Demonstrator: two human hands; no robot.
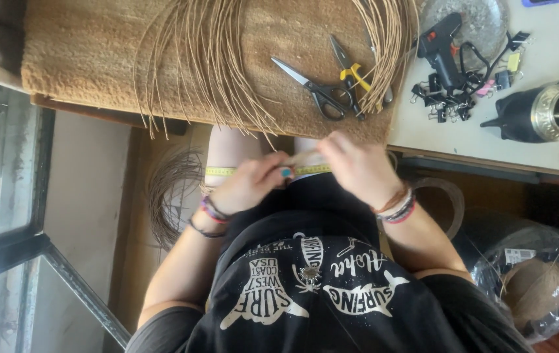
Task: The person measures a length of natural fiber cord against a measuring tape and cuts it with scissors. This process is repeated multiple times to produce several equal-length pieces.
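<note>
Left hand [250, 186] pinches yellow measuring tape [220, 171] over lap; right hand [358, 168] grips tape's other end with thin tan reed strand. Best: keep tape taut, level, strand flush along it. Grey-handled scissors [315, 88] wait on table [423, 131].

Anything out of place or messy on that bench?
Nothing damaged or spilled. Loose reed strands fan over the mat's front edge, and binder clips lie jumbled round the black glue gun. Scissors lie open. Both hands, left hand and right hand, pinch a yellow measuring tape.
</note>
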